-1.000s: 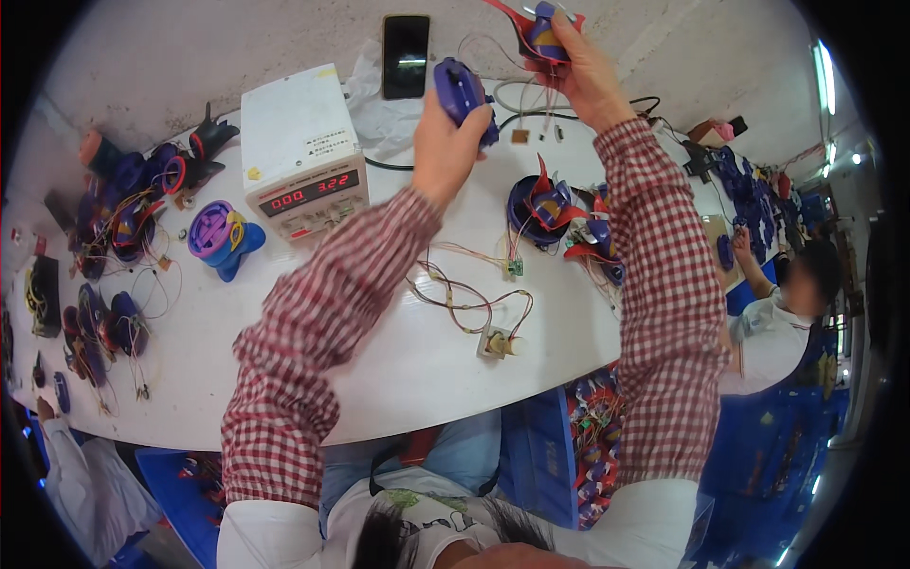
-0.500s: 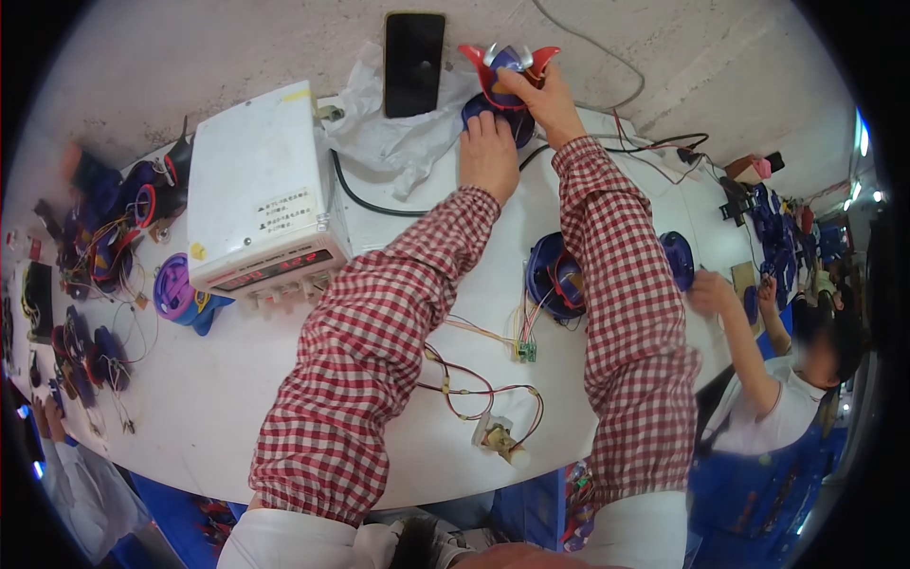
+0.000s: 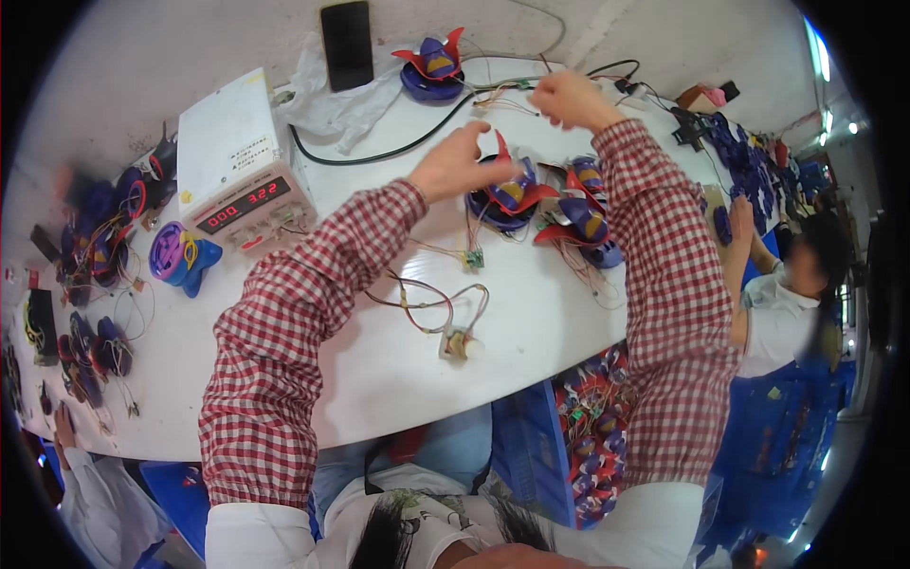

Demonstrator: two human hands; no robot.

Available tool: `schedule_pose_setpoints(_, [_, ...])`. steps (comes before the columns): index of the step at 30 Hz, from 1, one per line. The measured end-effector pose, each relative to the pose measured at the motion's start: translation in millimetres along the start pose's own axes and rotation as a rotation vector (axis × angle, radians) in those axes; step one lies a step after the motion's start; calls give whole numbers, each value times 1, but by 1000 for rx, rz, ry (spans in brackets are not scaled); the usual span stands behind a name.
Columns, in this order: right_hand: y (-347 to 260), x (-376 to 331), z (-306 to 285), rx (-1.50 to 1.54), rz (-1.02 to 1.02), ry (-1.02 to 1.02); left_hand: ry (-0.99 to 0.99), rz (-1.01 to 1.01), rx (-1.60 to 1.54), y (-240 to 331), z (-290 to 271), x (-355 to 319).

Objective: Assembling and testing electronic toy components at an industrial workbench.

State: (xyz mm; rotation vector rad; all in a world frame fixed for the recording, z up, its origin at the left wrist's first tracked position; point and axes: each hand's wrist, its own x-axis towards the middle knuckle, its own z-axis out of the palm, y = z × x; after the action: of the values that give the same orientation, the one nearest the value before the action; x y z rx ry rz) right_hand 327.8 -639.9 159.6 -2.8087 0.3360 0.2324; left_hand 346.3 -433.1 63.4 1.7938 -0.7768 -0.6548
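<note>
My left hand (image 3: 457, 169) is open, thumb and fingers apart. Its fingertips overlap a purple toy head with red pointed wings (image 3: 512, 192), sitting in a round dark-blue shell; contact is unclear. Farther back, my right hand (image 3: 574, 100) has its fingers curled together beside thin coloured wires (image 3: 502, 95); whatever is in the fingers is hidden. Against the wall stands a similar winged toy head (image 3: 436, 62) on a purple base (image 3: 432, 85), with neither hand on it. Several more toy heads (image 3: 580, 220) with trailing wires cluster beneath my right forearm.
A white power supply (image 3: 227, 142) with a lit red display stands left, beside a blue-purple container (image 3: 180, 261). A phone (image 3: 347, 45) leans by crumpled plastic (image 3: 332, 109). A black cable (image 3: 379, 156) crosses the table; a wired motor-like part (image 3: 458, 343) lies in front. A co-worker (image 3: 782, 294) sits right.
My right hand has let go of the winged toy head, which now rests on the base by the wall. Both hands have come away from it, and the view has shifted.
</note>
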Motion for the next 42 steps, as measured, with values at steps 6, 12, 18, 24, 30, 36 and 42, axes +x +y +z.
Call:
schedule_pose_setpoints(6, [43,-39,48,83,23,14,295,218,823,2,66,-4])
schedule_pose_setpoints(12, [52,-32,69,190,-35,83,422,276,670,-8,54,-3])
schedule_pose_setpoints(18, [44,-17,98,128,8,-75,469,113,-290,6,8,-62])
schedule_pose_setpoints(24, [27,-20,86,188,-127,28,519,215,-549,11,-15,-79])
schedule_pose_setpoints(30, [26,-65,9,421,-84,553,530,502,-633,63,-38,-86])
schedule_pose_setpoints(36, [5,-135,-60,812,-184,658,539,497,-702,145,-62,-146])
schedule_pose_setpoints(42, [-56,-201,-88,1007,-402,459,510,688,-652,158,-97,-256])
